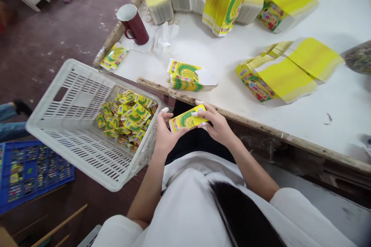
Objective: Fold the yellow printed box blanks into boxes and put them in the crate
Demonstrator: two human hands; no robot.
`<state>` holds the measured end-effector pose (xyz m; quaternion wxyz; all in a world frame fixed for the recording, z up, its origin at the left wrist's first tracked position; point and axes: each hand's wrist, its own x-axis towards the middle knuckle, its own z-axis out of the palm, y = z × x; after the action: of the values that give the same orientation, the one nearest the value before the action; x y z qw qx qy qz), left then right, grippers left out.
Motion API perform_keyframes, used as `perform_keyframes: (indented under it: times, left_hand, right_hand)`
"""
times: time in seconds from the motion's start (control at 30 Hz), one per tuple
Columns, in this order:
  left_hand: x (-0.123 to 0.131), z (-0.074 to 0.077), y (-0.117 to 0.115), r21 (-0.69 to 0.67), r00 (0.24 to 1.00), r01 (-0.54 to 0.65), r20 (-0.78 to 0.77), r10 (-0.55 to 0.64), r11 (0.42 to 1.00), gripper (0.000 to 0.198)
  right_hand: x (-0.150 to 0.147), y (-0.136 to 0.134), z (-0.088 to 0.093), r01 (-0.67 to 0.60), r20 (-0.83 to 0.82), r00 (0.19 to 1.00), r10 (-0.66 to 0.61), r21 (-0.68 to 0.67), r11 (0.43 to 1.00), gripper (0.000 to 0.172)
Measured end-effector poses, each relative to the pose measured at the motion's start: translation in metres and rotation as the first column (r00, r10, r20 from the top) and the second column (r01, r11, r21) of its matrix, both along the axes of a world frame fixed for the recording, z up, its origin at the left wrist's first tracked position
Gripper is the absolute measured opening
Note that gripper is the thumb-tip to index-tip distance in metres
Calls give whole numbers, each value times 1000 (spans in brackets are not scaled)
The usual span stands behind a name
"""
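Between my two hands is a small yellow and green printed carton (185, 119), held in front of my body near the table edge. My left hand (168, 131) grips its left end, the thumb along the lower side. My right hand (216, 123) closes on its right end, with white coverings on the fingertips. A stack of flat printed cartons (187, 76) lies on the table just beyond. Left of my hands stands a white plastic basket (84, 123), with many small yellow cartons (130, 117) in its far end.
The white table (223, 60) has a wooden rim. On it are a maroon mug (133, 25), crumpled paper (165, 38), a flat carton (114, 56) and bundles of yellow cartons (285, 73). A blue crate (37, 173) stands left on the floor. A person's leg (11, 123) shows at the left edge.
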<state>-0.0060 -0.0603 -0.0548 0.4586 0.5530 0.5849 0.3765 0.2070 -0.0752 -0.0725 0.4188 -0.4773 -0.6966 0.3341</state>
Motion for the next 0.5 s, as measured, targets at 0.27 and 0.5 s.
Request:
perform_keyframes:
  times: [0.27, 0.5]
  left_hand:
    - [-2, 0, 6, -98, 949, -108, 288, 132, 989, 58]
    - [4, 0, 1, -91, 932, -170, 310, 190, 981, 54]
  right_hand:
    - [0, -2, 1, -93, 84, 992, 99, -65, 993, 26]
    - [8, 3, 15, -216, 31, 975, 219, -78, 973, 19]
